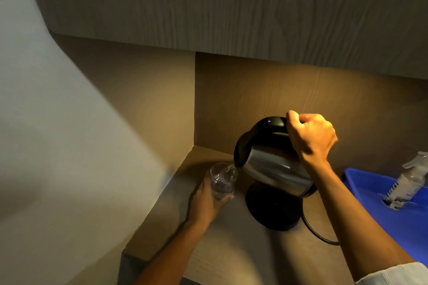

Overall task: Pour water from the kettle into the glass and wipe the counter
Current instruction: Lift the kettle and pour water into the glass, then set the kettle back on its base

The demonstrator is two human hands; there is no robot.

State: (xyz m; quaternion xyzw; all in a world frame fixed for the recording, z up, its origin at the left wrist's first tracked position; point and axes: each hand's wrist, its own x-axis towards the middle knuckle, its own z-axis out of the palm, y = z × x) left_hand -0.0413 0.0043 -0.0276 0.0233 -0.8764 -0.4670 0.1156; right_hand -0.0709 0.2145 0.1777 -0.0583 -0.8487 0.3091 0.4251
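Wooden counter (231, 259): open surface nearer than both grips; left edge beside the left hand. Steel kettle with black lid and handle (273, 169): tilted above its black round base (273, 210), handle enclosed by the right hand (312, 139), spout over the glass. Clear glass tumbler (223, 180): wrapped by the left hand (208, 199), receiving water.

Person, head view: two bare forearms; bare left hand (206, 199) and bare right hand (310, 136), no rings or watch visible; pale, whitish fabric sleeve edge (393, 274) on right arm.
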